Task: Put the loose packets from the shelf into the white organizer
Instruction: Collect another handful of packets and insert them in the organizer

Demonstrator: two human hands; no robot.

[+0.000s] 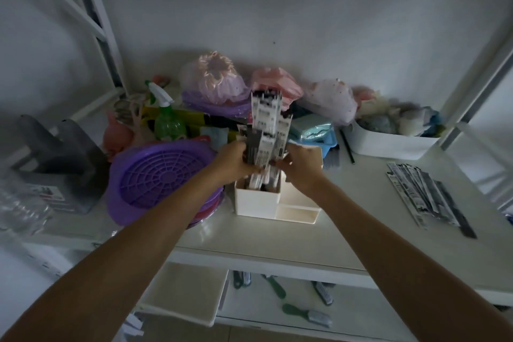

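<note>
A bundle of long black-and-white packets (268, 125) stands upright, its lower ends inside the tall left compartment of the white organizer (256, 203) on the shelf. My left hand (231, 159) grips the bundle from the left and my right hand (301, 166) grips it from the right, both just above the organizer's rim. The organizer's lower front compartments on the right hold nothing that I can see. A fanned row of more loose packets (424, 194) lies flat on the shelf at the far right.
A purple basket (155, 180) sits left of the organizer, with a green spray bottle (166, 119) behind it. Bagged items crowd the back wall. A white bin (388, 144) stands at the back right. Brushes lie on the lower shelf (277, 311).
</note>
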